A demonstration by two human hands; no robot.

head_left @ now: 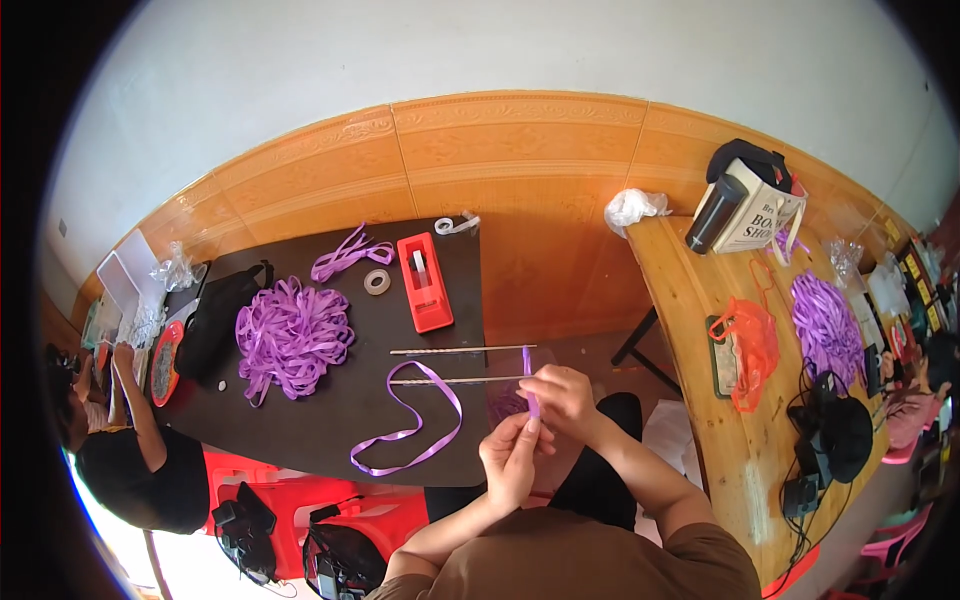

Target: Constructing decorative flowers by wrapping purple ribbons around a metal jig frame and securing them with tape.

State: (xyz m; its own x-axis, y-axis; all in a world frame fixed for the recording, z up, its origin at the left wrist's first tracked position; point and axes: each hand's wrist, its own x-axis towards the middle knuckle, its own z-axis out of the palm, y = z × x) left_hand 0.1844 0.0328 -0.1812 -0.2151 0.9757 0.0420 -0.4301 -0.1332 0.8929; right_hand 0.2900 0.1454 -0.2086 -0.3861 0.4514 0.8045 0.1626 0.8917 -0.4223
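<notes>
Both of my hands are just past the right edge of the dark table [330, 420]. My left hand [510, 462] is closed, thumb and finger pinching the lower end of a short upright length of purple ribbon [533, 404]. Fingers bent, my right hand [562, 402] grips the same ribbon a little higher. Above the fingers the ribbon reaches the end of the farther of two thin, parallel rods [460, 350]. The nearer rod [465, 380] ends beside my right fingers; whether they touch it I cannot tell. A loose purple ribbon loop [459, 405] lies on the table, crossing under or over that rod.
On the dark table are a purple ribbon heap [293, 335], a red tape dispenser [425, 285], a tape roll [377, 282] and a black bag [220, 320]. A wooden table [690, 330] at right bears a tote bag [755, 215] and red plastic bag [748, 350]. Another person [140, 470] sits left.
</notes>
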